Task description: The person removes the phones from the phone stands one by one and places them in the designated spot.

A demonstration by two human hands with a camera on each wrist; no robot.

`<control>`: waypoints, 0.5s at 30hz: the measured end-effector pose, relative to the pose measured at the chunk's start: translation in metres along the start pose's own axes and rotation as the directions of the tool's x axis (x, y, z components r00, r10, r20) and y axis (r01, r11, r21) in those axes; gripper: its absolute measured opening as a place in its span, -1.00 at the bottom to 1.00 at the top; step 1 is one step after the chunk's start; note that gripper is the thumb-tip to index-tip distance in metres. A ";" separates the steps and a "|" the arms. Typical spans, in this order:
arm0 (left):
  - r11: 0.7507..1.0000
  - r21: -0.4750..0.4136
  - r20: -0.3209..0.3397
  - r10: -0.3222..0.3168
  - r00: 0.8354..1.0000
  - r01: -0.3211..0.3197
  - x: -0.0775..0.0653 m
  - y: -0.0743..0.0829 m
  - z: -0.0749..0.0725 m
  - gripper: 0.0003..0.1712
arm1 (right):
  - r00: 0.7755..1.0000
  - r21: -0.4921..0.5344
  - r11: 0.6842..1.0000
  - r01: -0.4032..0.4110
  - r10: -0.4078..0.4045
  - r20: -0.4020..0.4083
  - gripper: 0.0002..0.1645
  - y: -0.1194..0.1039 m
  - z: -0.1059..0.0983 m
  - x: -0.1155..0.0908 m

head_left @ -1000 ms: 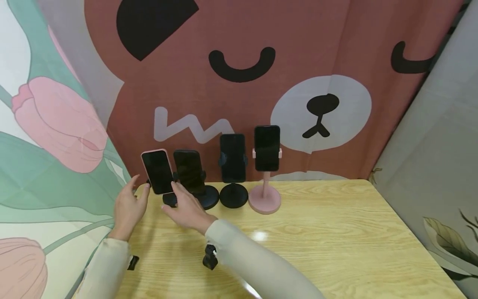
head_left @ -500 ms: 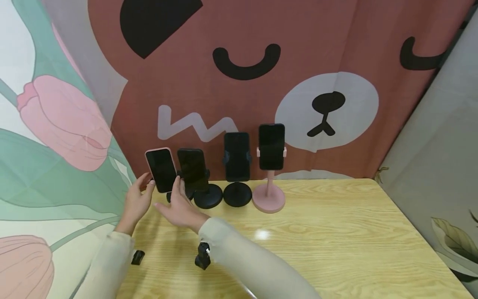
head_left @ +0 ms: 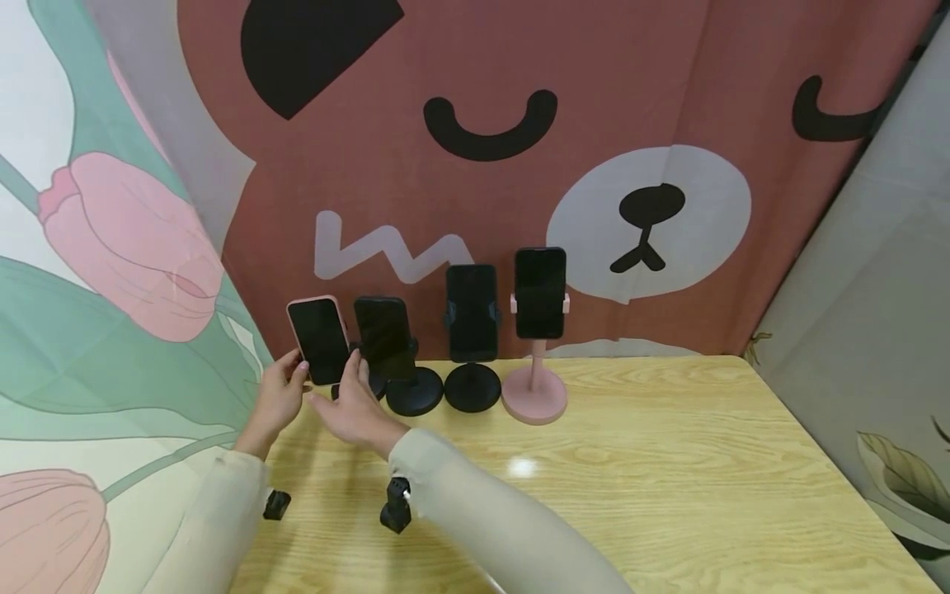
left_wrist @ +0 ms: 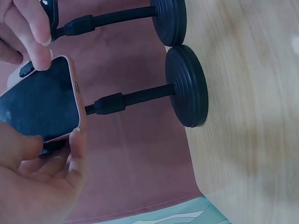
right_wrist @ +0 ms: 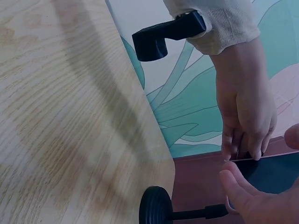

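Observation:
A smartphone in a pink case [head_left: 319,340] stands tilted in a black phone stand [left_wrist: 187,88] at the table's back left. My left hand [head_left: 278,400] grips its left side near the bottom. In the left wrist view, the left thumb lies at the phone's edge and the fingers curl round behind, by a dark clamp arm [left_wrist: 52,147]. My right hand [head_left: 359,412] is at the phone's lower right, fairly straight fingers touching that edge beside the other clamp arm [left_wrist: 27,69]. The right thumb extends below the phone's bottom edge. The phone's back is hidden.
To the right stand a black phone [head_left: 384,337] on a black stand, another dark phone [head_left: 472,312] on a black stand, and a phone [head_left: 540,293] on a pink stand [head_left: 534,396]. A bear-print curtain [head_left: 475,206] hangs behind the wooden table [head_left: 668,478].
My left fingers have closed in on the phone's left edge. My right hand has shifted from the phone's lower front corner to its right side. The view has moved slightly.

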State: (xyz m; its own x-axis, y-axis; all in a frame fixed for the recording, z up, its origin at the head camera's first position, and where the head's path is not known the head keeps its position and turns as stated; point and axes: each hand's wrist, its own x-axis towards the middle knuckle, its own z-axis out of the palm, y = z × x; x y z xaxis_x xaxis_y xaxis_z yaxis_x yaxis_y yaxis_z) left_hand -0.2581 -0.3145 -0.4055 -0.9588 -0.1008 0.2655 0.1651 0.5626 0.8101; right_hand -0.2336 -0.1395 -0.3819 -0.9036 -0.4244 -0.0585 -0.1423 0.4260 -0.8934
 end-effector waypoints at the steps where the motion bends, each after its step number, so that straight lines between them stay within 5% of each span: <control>1: 1.000 -0.006 -0.021 0.002 1.000 -0.002 0.001 -0.001 0.000 -0.48 | 1.000 0.003 1.000 -0.003 0.003 -0.002 0.12 0.000 0.000 0.000; 7: 0.999 -0.040 -0.071 -0.033 0.997 0.030 0.001 -0.007 0.000 -0.50 | 0.998 0.023 0.999 0.028 -0.027 -0.060 0.00 0.003 0.001 0.003; 15: 0.989 -0.124 -0.045 -0.086 0.995 0.080 -0.006 -0.006 -0.005 -0.45 | 0.995 -0.002 0.997 0.075 -0.075 -0.068 -0.13 0.006 0.002 0.006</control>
State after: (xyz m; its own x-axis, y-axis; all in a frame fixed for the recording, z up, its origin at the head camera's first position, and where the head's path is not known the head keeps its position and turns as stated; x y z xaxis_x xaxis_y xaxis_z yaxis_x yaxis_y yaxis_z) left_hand -0.2521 -0.3216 -0.4090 -0.9581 -0.1856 0.2180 0.1155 0.4462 0.8874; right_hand -0.2391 -0.1406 -0.3886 -0.9159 -0.3995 0.0392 -0.2103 0.3944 -0.8946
